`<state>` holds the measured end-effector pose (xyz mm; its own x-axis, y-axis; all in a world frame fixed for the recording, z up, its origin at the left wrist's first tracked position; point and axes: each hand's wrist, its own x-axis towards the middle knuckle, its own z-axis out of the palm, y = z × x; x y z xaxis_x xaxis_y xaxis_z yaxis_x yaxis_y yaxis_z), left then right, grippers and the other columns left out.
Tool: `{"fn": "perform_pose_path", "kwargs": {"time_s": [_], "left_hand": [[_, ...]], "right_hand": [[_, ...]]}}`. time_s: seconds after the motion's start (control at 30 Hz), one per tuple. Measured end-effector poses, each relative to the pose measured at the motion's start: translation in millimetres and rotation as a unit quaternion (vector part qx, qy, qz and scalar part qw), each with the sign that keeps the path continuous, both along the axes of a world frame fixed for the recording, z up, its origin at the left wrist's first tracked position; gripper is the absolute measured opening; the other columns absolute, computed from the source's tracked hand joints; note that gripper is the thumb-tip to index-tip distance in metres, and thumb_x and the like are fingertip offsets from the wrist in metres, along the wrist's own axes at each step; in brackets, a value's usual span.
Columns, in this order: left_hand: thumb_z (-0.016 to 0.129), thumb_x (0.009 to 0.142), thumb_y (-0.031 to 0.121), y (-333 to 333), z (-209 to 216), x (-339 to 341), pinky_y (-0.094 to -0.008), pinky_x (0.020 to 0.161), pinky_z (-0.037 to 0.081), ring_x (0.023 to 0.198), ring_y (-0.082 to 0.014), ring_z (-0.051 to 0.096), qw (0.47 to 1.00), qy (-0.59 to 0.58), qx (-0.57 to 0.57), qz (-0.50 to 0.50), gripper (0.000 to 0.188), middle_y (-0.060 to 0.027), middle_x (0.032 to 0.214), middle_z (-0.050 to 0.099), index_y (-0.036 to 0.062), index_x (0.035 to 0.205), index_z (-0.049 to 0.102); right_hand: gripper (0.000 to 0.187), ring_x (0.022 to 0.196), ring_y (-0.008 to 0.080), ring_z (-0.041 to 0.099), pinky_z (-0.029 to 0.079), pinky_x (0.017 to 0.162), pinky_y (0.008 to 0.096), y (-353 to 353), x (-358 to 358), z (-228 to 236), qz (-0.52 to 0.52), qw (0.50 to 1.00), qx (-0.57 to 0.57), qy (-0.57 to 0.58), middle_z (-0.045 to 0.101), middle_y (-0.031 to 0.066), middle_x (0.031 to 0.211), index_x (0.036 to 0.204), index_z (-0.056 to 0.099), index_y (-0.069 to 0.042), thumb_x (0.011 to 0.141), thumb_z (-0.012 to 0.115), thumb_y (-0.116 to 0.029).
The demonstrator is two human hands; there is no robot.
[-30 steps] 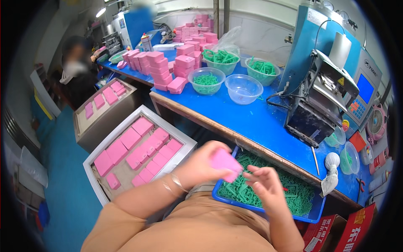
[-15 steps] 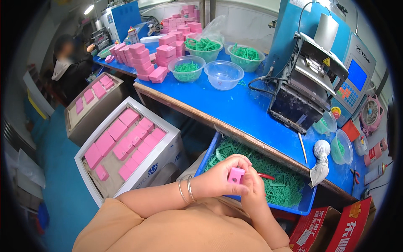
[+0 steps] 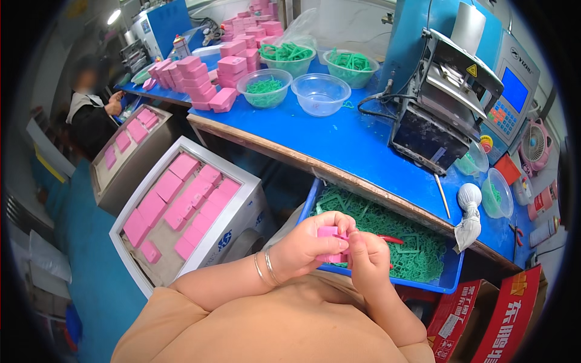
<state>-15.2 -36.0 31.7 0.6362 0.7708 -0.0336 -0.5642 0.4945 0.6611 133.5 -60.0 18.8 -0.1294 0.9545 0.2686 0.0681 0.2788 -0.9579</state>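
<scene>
My left hand [image 3: 311, 245], closed, grips a small pink block [image 3: 331, 258] in front of my body. My fingers cover much of the block. Against its right end, my right hand [image 3: 370, 257] is closed with thumb and fingertips pinched at the block's edge. Just past the right hand, red tool handles [image 3: 392, 239] show over the green pieces; whether they touch the hand I cannot tell. Beneath both hands sits a blue bin [image 3: 455, 275] filled with thin green strips and frames [image 3: 417, 257].
A white-framed tray [image 3: 158, 275] of pink blocks stands at left. On the blue table [image 3: 327, 142] are stacked pink blocks [image 3: 196, 81], tubs of green pieces [image 3: 266, 91], a clear tub [image 3: 321, 100] and a press machine [image 3: 439, 115]. Red cartons [image 3: 502, 320] stand lower right. A person [image 3: 91, 112] works far left.
The pink block has turned in my left hand, and its dark round spot no longer shows. Both hands have shifted slightly. The view has tilted a little, and the far person's hands have lowered.
</scene>
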Motion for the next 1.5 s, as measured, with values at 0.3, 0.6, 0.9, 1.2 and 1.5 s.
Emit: {"fn": "perform_pose_path", "kwargs": {"time_s": [0.3,0.6,0.9,1.2,1.5], "left_hand": [[0.054,0.072,-0.002,8,-14,-1,-0.0331,0.085,0.042,0.096,-0.0185,0.049,0.997,-0.074,-0.024,0.012,0.018,-0.0062,0.101,0.046,0.0083,0.084,0.045],[0.052,0.065,0.004,19,-42,-4,-0.0506,0.101,0.031,0.106,-0.0291,0.048,0.96,-0.185,-0.202,0.055,0.013,-0.0161,0.097,0.055,0.0069,0.077,0.057],[0.056,0.084,0.01,4,-17,11,-0.0457,0.092,0.043,0.106,-0.0262,0.052,0.993,0.046,-0.093,0.051,0.021,-0.0122,0.104,0.054,0.0037,0.102,0.047],[0.063,0.079,0.001,5,-21,15,-0.0303,0.078,0.049,0.093,-0.0217,0.059,0.893,0.245,0.214,0.313,0.032,-0.0118,0.097,0.057,0.0025,0.101,0.039],[0.073,0.064,0.0,4,-2,23,-0.0368,0.093,0.041,0.116,-0.0324,0.046,0.666,0.402,0.583,0.232,0.069,-0.0182,0.125,0.044,0.003,0.124,0.039]], "right_hand": [[0.041,0.047,0.0069,0.038,0.03,0.044,0.0232,3,-13,-4,-0.042,0.988,-0.036,0.142,0.044,-0.0003,0.051,0.057,0.045,-0.005,0.095,0.042,-0.02],[0.032,0.043,0.0095,0.035,0.027,0.041,0.0228,44,28,-5,-0.181,0.889,-0.128,0.401,0.041,-0.0022,0.058,0.079,0.048,-0.009,0.095,0.039,-0.035],[0.05,0.046,0.0147,0.045,0.035,0.043,0.0268,50,71,-28,-0.052,0.847,-0.263,0.459,0.054,0.007,0.065,0.077,0.05,-0.008,0.092,0.032,-0.051],[0.031,0.101,0.0212,0.051,0.044,0.087,0.04,14,3,-27,0.02,0.894,-0.269,0.359,0.05,0.0108,0.1,0.097,0.039,-0.007,0.089,0.054,-0.032],[0.04,0.081,0.0074,0.05,0.043,0.07,0.0236,10,11,-21,-0.004,0.949,-0.128,0.287,0.052,0.0035,0.09,0.095,0.044,-0.004,0.083,0.063,-0.037]]}}
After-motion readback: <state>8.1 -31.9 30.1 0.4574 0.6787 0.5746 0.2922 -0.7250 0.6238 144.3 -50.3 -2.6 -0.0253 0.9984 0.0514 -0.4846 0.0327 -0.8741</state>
